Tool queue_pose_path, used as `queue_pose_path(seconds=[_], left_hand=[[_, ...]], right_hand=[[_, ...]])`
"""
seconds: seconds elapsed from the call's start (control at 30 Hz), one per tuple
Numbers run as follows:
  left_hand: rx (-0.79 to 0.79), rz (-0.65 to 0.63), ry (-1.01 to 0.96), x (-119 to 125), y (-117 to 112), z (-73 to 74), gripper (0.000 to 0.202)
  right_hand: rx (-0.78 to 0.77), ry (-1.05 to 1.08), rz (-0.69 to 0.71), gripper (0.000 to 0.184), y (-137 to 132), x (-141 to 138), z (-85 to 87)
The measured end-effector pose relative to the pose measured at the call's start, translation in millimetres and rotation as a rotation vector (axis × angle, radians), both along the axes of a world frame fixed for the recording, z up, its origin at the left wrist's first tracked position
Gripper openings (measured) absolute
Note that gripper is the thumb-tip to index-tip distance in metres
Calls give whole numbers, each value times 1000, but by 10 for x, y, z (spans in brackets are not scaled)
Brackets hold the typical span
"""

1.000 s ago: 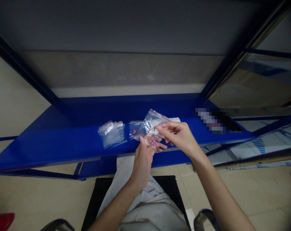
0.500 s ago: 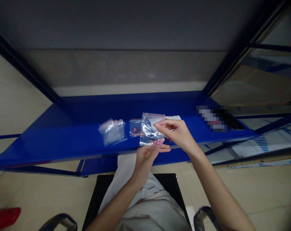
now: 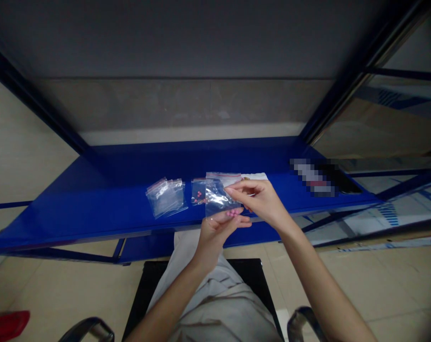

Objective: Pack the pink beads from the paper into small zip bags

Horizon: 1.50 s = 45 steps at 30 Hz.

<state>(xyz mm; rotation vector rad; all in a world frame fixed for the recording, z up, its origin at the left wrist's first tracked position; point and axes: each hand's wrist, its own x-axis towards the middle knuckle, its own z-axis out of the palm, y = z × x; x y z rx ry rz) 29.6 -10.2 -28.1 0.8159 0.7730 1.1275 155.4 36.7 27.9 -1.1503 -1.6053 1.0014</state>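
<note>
Left to right along the blue metal shelf, we see two overlapping clear zip bags and a third bag with pink contents. The left hand, palm up with fingers slightly curled, lies beneath a held zip bag; we cannot tell whether the pink beads at its fingertips are inside. The right hand pinches that bag's edge narrowly. A pixelated object near the shelf's right end cannot be made out.

A blue metal shelf carries clear zip bags; a small bag shows pink beads; white paper and a blurred object lie rightward.
</note>
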Motion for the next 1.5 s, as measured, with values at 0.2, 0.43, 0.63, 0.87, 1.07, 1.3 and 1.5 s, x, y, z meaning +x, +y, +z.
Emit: queue_pose_path(seconds=[0.2,0.43,0.63,0.87,1.07,1.3,1.5], left_hand=[[-33,17,-10,6,13,19,28],[67,5,17,-121,67,52,38],[308,276,353,-392,286,111,12],[204,406,319,-592,439,188,21],[75,361,243,-488,443,200,23],[63,324,260,-414,460,157,21],[102,321,266,-423,420,132,21]], right_hand=[[4,-23,-10,22,8,6,-8],[17,-57,38,24,35,53,-45],[-31,-148,207,26,30,112,-26],[71,-717,-127,11,178,769,-100],[-59,-923,-39,11,114,920,-339],[-74,-948,-63,14,116,857,-434],[-81,-947,-106,13,144,855,-391]])
